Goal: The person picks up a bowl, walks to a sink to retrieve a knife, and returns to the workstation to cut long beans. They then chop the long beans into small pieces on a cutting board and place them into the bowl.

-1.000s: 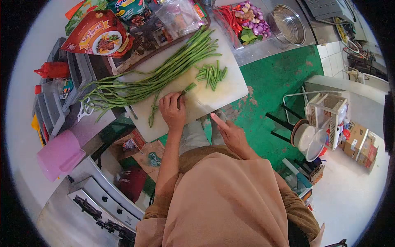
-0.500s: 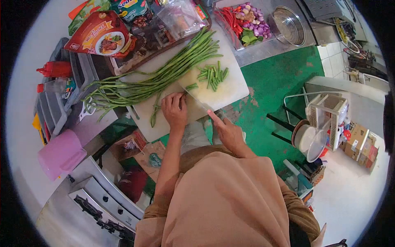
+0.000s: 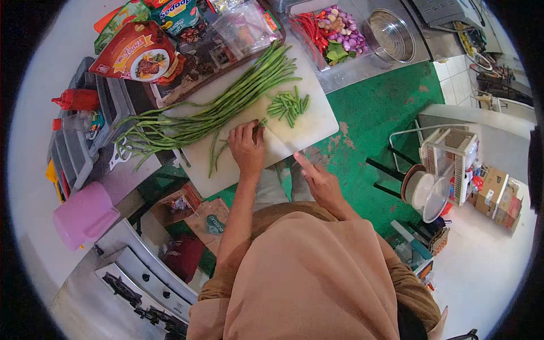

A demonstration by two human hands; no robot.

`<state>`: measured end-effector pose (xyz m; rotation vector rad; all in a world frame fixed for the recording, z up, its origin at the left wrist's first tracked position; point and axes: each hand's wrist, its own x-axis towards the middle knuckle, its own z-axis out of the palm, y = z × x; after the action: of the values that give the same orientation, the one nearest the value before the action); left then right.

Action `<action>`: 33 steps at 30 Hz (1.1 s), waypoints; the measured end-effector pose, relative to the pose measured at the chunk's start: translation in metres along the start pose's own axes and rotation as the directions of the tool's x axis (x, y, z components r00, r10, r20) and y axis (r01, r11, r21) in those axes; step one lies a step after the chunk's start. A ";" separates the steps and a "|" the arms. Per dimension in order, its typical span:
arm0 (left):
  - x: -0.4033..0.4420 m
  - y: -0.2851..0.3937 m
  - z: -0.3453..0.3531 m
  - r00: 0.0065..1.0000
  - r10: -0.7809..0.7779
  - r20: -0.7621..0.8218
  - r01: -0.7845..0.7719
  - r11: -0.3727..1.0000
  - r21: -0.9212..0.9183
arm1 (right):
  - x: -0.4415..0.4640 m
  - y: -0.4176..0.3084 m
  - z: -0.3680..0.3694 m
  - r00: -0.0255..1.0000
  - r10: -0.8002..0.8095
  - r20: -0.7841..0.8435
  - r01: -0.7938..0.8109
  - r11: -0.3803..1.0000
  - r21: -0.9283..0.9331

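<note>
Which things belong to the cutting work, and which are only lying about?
Apparently in use:
long green beans
short green bean pieces
white rectangular cutting board
metal-bladed knife

Seemingly idle:
pink plastic jug
red plastic bottle
red printed pouch

Long beans (image 3: 226, 107), eleven o'clock: mid-green, streaked darker
Cut pieces (image 3: 289, 106), twelve: brighter green
Cutting board (image 3: 317, 122), twelve to one: white, tinged yellow
Chillies (image 3: 302, 27), twelve: bright red
Shallots (image 3: 352, 42), one: purple, some paler
Floor (image 3: 377, 107), two: green with greyish-pink patches
Person's headscarf (image 3: 306, 272), six: plain peach
Sleeve (image 3: 411, 286), four: brown
Pitcher (image 3: 79, 218), nine: pink
Sauce bottle (image 3: 79, 100), ten: red
Noodle packet (image 3: 177, 18), eleven: teal, white lettering
</note>
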<state>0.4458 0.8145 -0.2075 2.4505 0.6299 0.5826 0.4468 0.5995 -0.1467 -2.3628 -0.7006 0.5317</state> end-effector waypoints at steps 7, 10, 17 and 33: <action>-0.008 -0.014 -0.016 1.000 0.000 -0.015 0.000 1.000 0.005 | -0.001 0.006 0.006 0.999 0.017 0.029 -0.016 0.999 -0.048; -0.010 -0.021 -0.014 1.000 0.004 -0.010 -0.004 1.000 0.000 | 0.001 0.007 0.007 0.997 0.037 0.067 -0.031 0.995 -0.091; -0.011 -0.021 -0.009 0.999 0.003 -0.044 -0.003 1.000 -0.010 | -0.004 -0.007 0.002 0.982 0.070 0.176 -0.054 0.994 -0.095; -0.010 -0.022 -0.008 0.998 0.041 -0.043 -0.041 0.999 0.012 | 0.010 -0.007 0.019 0.991 0.055 0.118 -0.040 0.991 -0.126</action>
<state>0.4264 0.8285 -0.2170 2.4725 0.6030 0.6517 0.4418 0.6184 -0.1581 -2.4836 -0.7524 0.6754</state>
